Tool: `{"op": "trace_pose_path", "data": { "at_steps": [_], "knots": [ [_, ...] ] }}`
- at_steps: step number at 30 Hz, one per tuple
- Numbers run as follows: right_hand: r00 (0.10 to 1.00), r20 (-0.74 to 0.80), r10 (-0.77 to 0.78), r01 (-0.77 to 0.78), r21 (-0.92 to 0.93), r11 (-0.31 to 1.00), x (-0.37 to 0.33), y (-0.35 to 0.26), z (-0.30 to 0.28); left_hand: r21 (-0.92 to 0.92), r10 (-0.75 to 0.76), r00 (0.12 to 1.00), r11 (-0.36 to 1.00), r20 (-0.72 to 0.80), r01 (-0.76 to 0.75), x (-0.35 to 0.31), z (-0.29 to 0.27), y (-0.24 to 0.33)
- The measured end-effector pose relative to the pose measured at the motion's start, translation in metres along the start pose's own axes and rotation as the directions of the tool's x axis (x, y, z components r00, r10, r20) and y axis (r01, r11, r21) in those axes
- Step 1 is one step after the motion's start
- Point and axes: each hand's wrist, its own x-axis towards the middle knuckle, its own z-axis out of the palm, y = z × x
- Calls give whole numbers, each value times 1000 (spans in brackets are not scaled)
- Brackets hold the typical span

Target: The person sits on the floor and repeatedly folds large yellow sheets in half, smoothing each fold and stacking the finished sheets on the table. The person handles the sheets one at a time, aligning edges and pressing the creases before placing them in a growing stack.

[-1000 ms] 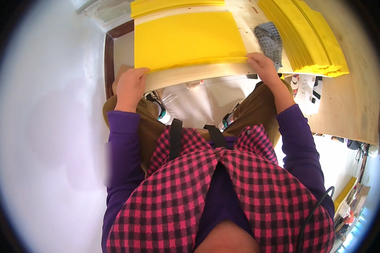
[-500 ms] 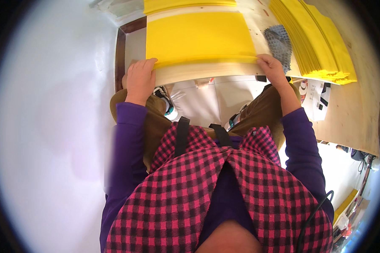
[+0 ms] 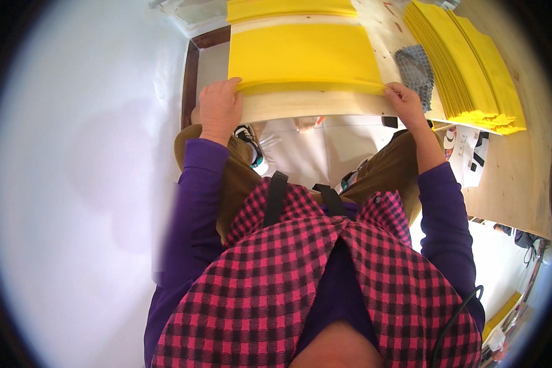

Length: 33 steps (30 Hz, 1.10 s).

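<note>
A thin, cloth-like yellow sheet (image 3: 303,55) lies flat on the pale wooden table (image 3: 313,104), its near edge showing a narrow folded strip. At the left end of that strip my left hand (image 3: 221,109) is closed, the fingertips pinching the corner. The right corner is pinched between the thumb and fingers of my right hand (image 3: 406,105). Between the two hands the strip runs nearly straight, close to the table's front edge. Part of each hand's grip is hidden behind the fingers.
Beyond the sheet lies another yellow piece (image 3: 291,8). To the right are a grey textured cloth (image 3: 416,70) and a thick stack of yellow sheets (image 3: 466,67). A white wall (image 3: 92,172) stands close on my left. A wooden board (image 3: 512,181) extends at the right.
The whole view has shifted slightly. Both hands still pinch the corners, and the folded near edge sits a little farther from the table's front edge.
</note>
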Motion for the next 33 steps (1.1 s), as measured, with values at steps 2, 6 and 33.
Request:
{"op": "trace_pose_path", "data": {
  "at_steps": [2,6,33],
  "knots": [
    [1000,15,-3,4,-36,999,2,-3,-2,7,21,1000,1000,-14,-21,2,3,3],
    [1000,17,-25,25,-25,999,7,-8,-5,19,53,999,998,3,-53,7,8,7],
    [998,-8,-69,68,-108,992,18,-32,-12,61,9,1000,998,15,-10,20,1,1]
  ]
}}
